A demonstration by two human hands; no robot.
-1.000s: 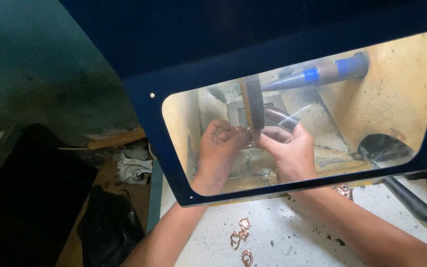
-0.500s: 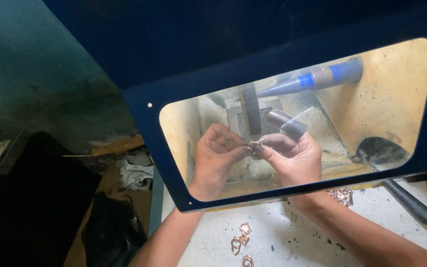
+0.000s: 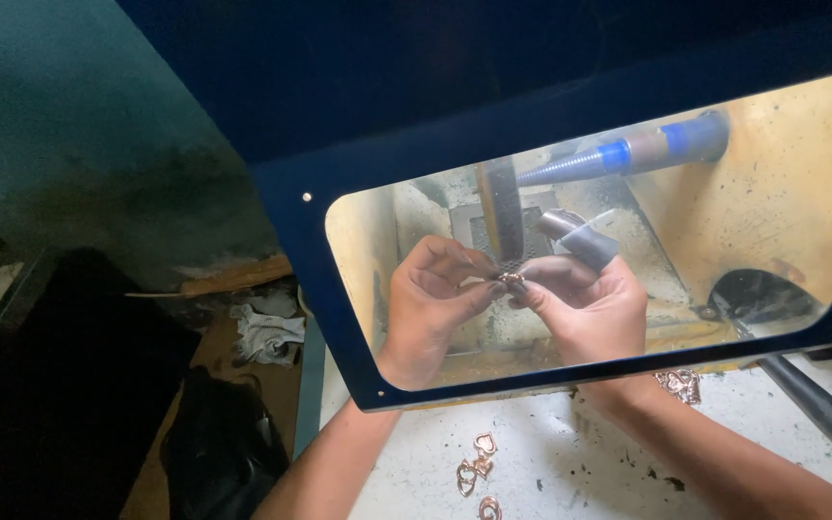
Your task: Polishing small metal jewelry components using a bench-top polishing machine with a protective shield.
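Note:
Behind the clear window of a dark blue shield (image 3: 570, 125), both my hands meet around one small copper-coloured ring-like piece (image 3: 511, 279). My left hand (image 3: 432, 306) pinches it from the left with thumb and fingertips. My right hand (image 3: 585, 300) pinches it from the right; one finger of that hand wears a grey sleeve (image 3: 578, 239). Just beyond the piece stands a narrow dark wheel (image 3: 504, 210), and a tapered spindle with a blue band (image 3: 618, 156) points left toward it.
Several small copper heart-shaped pieces (image 3: 475, 468) lie on the speckled white bench (image 3: 570, 462) by my left forearm, more (image 3: 681, 383) by my right wrist. A black-handled tool (image 3: 806, 395) lies at the right. Crumpled cloth (image 3: 267, 332) and a dark bag (image 3: 214, 448) sit lower left.
My hands have drawn back from the wheel toward me, still pinching the small piece together. The view has shifted slightly.

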